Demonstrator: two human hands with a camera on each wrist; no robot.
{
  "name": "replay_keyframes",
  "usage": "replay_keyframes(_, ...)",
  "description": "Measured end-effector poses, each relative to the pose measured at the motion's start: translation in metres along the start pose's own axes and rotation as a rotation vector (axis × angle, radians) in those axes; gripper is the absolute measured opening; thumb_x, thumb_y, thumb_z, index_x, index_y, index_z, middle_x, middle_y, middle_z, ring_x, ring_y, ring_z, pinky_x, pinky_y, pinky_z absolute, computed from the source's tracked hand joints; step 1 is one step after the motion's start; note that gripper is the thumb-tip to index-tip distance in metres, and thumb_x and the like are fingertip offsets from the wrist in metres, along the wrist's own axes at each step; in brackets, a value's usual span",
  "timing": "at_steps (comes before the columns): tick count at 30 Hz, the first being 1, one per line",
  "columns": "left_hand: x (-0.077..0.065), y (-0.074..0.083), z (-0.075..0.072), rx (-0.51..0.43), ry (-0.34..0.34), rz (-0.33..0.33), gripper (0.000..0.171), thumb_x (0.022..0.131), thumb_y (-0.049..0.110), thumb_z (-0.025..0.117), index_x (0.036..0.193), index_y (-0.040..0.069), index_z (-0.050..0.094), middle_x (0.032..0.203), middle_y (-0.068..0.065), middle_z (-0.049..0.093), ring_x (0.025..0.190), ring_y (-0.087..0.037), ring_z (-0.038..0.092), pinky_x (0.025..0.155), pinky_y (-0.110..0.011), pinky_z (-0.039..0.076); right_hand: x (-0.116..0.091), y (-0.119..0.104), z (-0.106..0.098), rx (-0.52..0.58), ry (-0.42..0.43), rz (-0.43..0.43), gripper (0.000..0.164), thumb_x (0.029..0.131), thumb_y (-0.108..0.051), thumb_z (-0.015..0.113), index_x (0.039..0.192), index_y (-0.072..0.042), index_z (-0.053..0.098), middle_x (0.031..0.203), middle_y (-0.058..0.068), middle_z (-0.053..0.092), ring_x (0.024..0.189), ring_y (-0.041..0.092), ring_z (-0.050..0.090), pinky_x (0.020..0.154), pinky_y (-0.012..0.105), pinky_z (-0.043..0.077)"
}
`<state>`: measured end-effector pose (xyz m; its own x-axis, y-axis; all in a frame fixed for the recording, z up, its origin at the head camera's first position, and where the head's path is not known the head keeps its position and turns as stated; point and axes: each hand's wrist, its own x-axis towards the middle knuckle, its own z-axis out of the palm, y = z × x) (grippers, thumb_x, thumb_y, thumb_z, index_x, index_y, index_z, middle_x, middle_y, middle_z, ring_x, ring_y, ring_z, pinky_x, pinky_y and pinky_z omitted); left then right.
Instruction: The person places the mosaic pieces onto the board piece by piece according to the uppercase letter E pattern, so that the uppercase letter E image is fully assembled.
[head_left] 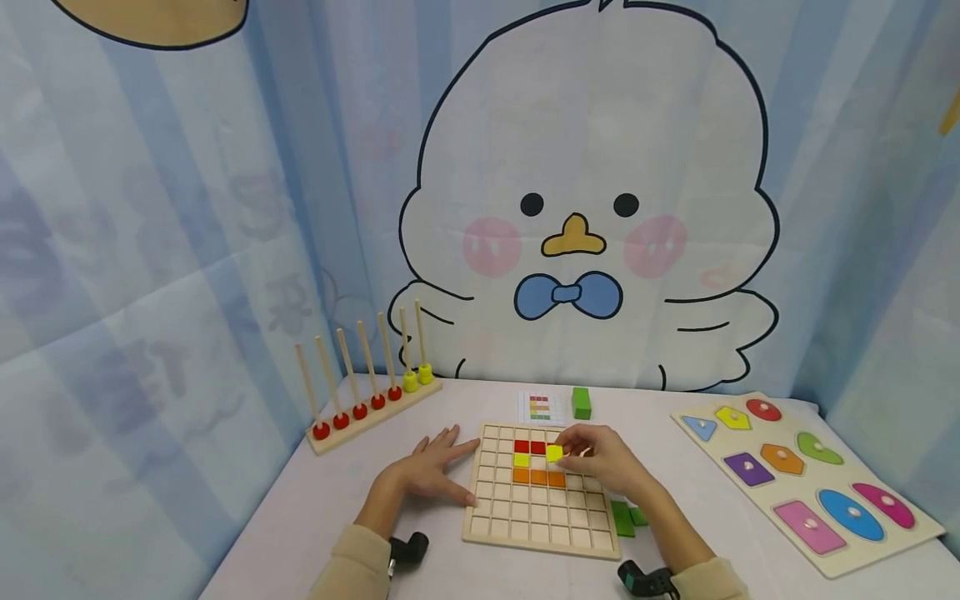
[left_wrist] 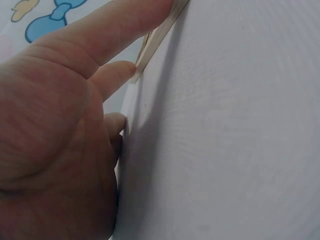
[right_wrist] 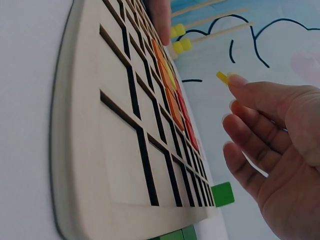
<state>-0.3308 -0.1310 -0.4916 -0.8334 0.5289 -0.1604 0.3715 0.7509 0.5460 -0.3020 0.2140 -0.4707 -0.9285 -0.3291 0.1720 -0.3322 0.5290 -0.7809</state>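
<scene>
A wooden grid board lies on the table with red tiles, one yellow tile and a row of orange tiles in its cells. Over the board's upper part my right hand pinches another yellow tile between thumb and finger. In the right wrist view that tile shows edge-on, raised off the board. My left hand is spread flat at the board's left side, its thumb and forefinger touching the edge. From the left wrist its palm faces the camera.
Behind the board are a pattern card and a green block. Green pieces lie by its right edge, under my right forearm. A peg stand with beads is at the left, a knobbed shape puzzle at the right.
</scene>
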Motion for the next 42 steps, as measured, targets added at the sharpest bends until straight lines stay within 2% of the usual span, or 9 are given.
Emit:
replay_keyframes(15,0.0,-0.001,0.0,-0.011,-0.005,-0.005,0.1,0.078,0.057,0.084,0.162,0.03,0.038,0.175,-0.018,0.011,0.163,-0.038,0.006,0.131,-0.061,0.001,0.005,-0.01,0.022,-0.057,-0.054,-0.093,0.019,0.091,-0.019,0.082,0.105,-0.009,0.074,0.095,-0.002,0.07,0.083,0.01,0.06,0.074,0.023,0.054)
replay_keyframes(21,0.0,0.001,0.0,-0.006,-0.007,-0.003,0.099,0.078,0.056,0.084,0.162,0.029,0.039,0.175,-0.019,0.012,0.163,-0.038,0.007,0.13,-0.061,0.002,0.003,-0.013,0.028,-0.041,-0.078,-0.145,0.019,0.088,-0.017,0.084,0.103,-0.01,0.075,0.097,0.002,0.072,0.081,0.007,0.059,0.07,0.022,0.054)
replay_keyframes(30,0.0,0.0,0.001,0.001,-0.002,-0.02,0.1,0.078,0.058,0.084,0.162,0.03,0.038,0.175,-0.017,0.012,0.163,-0.037,0.006,0.131,-0.06,0.002,0.004,-0.018,0.037,-0.086,-0.124,-0.167,0.02,0.085,-0.017,0.087,0.1,-0.011,0.076,0.09,0.001,0.07,0.075,0.007,0.056,0.066,0.021,0.049)
replay_keyframes(36,-0.001,0.001,0.0,0.0,-0.009,-0.024,0.1,0.078,0.06,0.083,0.162,0.031,0.038,0.175,-0.017,0.012,0.163,-0.037,0.005,0.131,-0.061,0.002,0.004,-0.023,0.044,-0.141,-0.155,-0.146,0.021,0.086,-0.022,0.087,0.101,-0.013,0.077,0.091,-0.003,0.071,0.073,0.007,0.053,0.064,0.021,0.047)
replay_keyframes(42,-0.001,0.001,-0.002,0.0,-0.013,-0.029,0.1,0.079,0.06,0.083,0.162,0.032,0.037,0.175,-0.017,0.011,0.163,-0.037,0.005,0.131,-0.06,0.001,0.004,-0.023,0.046,-0.114,-0.185,-0.124,0.021,0.086,-0.022,0.087,0.102,-0.012,0.077,0.09,-0.004,0.071,0.075,0.007,0.057,0.067,0.021,0.05)
